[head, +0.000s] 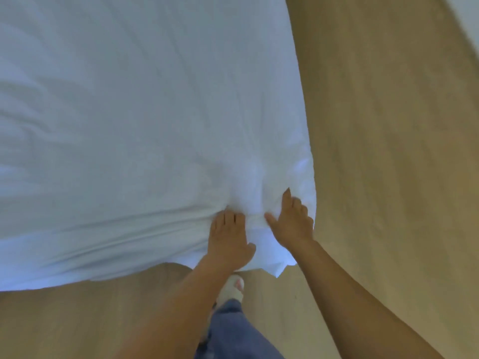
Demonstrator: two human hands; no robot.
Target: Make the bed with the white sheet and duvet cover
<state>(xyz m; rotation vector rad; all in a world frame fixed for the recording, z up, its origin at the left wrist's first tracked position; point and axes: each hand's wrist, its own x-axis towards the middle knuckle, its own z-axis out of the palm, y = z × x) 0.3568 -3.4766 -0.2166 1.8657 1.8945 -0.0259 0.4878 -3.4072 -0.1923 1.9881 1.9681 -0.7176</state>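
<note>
A white duvet cover (134,120) lies spread over the bed and fills the upper left of the view, with soft creases running toward its near right corner (274,270). My left hand (229,237) lies on the cloth near that corner, its fingers curled into the fabric and bunching it. My right hand (291,221) sits just to the right, fingers bent over a fold at the cover's right edge, thumb spread toward the left hand. A small ridge of cloth stands between the two hands.
Light wooden floor (388,151) runs along the bed's right side and in front of it. My leg in blue jeans (230,332) and a white sock (233,288) stand on the floor just below the corner. Something white (466,11) shows at the top right.
</note>
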